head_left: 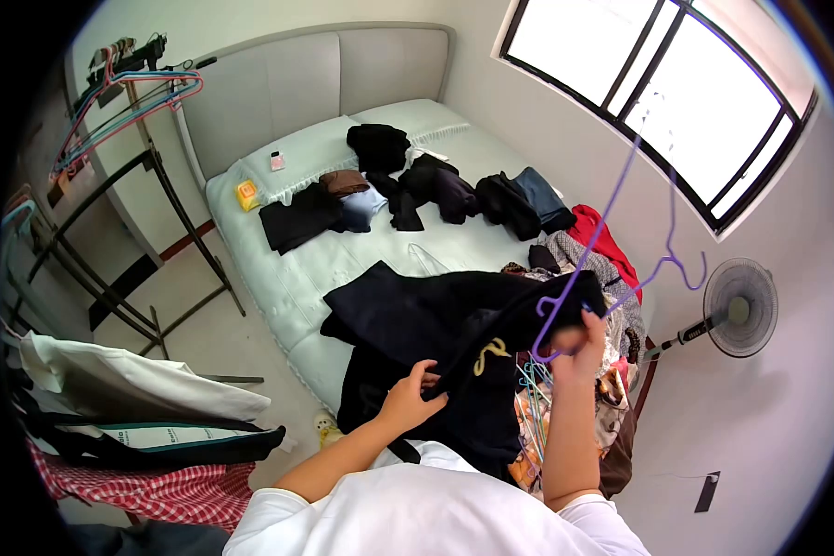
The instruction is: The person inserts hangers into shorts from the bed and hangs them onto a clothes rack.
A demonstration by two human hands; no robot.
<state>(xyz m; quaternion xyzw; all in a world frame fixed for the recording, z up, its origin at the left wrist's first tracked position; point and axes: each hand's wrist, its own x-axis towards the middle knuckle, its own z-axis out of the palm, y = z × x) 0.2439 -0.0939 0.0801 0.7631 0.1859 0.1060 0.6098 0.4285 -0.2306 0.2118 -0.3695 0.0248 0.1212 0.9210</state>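
A black garment [408, 315] with a yellow squiggle [491, 355] on it is held up in front of me, over the near side of the bed. My left hand [410, 400] has its fingers curled on the garment's lower edge. Higher and to the right, my right hand [576, 347] is closed around the corner of a purple hanger [595, 248], with black cloth pressed against the fingers. The hanger stands tilted, its hook end up toward the window. Part of the right hand's grip is blurred.
Folded dark clothes [435, 190] lie across the bed [287, 273]. A mixed heap [612, 269] of clothes and several hangers [533, 398] is at right. A standing fan [739, 308] is by the wall. Clothes racks [148, 167] and hanging garments [148, 380] stand at left.
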